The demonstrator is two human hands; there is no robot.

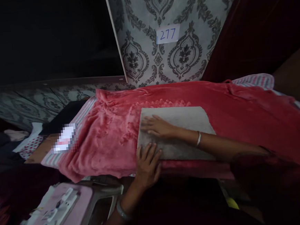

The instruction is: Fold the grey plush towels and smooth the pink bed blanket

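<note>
A flat, pale grey rectangular sheet [185, 120] lies on a red plush blanket [239, 119]; whether it is cloth or board I cannot tell. My right hand [160, 126] rests flat on the sheet's upper left part, fingers stretched to the left and slightly blurred. At the sheet's near left corner, my left hand [148, 163] presses down with its fingers spread. Neither hand grips anything. The right forearm crosses the sheet and hides part of its near right side.
Striped cloth [81, 114] shows under the blanket's left edge. On the left stands a pink stool [77, 192] carrying a white power strip [58, 213]. Behind are a large dark screen [48, 40] and a wall label [168, 34] reading 277.
</note>
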